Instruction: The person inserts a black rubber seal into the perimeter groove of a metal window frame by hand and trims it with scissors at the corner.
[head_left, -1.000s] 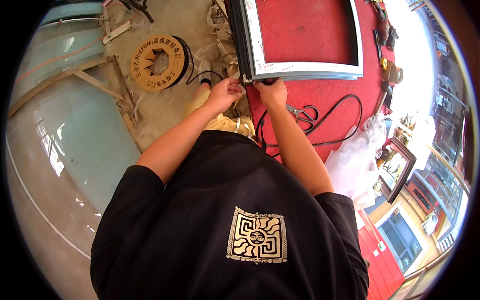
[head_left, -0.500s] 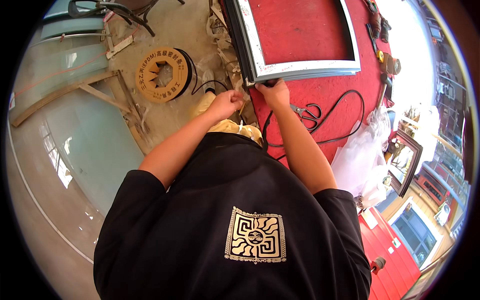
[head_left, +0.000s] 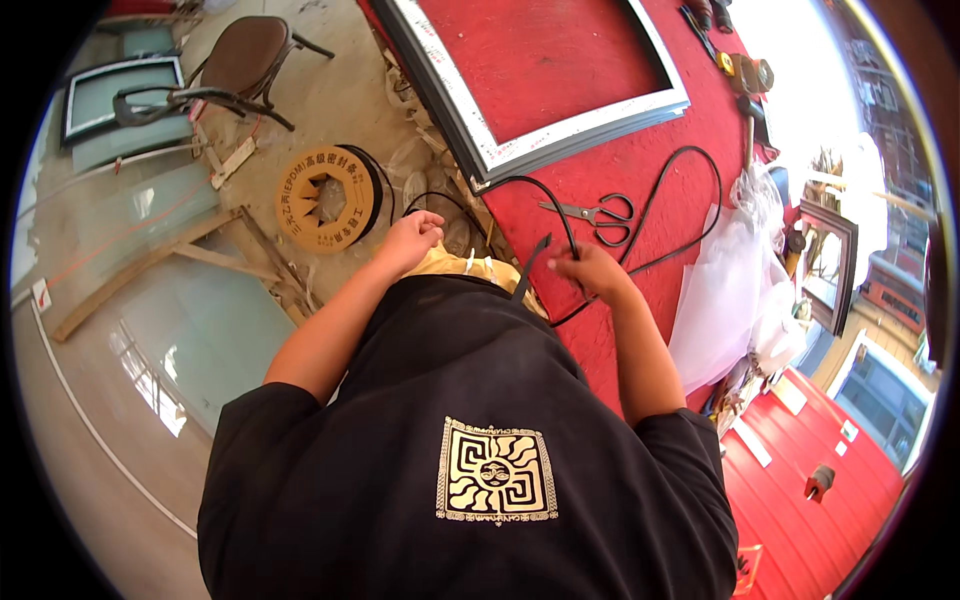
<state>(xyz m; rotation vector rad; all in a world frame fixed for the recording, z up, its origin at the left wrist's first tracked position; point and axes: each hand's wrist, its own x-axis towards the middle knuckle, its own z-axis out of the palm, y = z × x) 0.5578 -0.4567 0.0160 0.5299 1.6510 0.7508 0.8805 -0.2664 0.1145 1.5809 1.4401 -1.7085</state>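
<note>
My right hand [head_left: 592,272] is closed on a black rubber strip [head_left: 545,192], which arches from the near corner of a stack of rectangular frames [head_left: 590,120] down into my fingers. A loose dark strip end [head_left: 532,262] sticks up just left of that hand. The top frame is white, and the stack lies on the red tabletop [head_left: 540,50]. Scissors [head_left: 595,214] lie partly spread beyond my right hand, beside a long loop of strip. My left hand [head_left: 412,243], fingers curled together, is off the table's left edge; what it holds, if anything, is hidden.
A cardboard reel [head_left: 325,198] wound with black strip lies on the floor to the left, near a brown chair [head_left: 245,58] and large glass sheets [head_left: 180,310]. Tools, including a hammer [head_left: 750,110], line the table's right side, above clear plastic sheeting [head_left: 730,275].
My right hand has drawn back from the frame stack's corner toward me and now holds the strip. My left hand has shifted left and slightly down. The view has turned.
</note>
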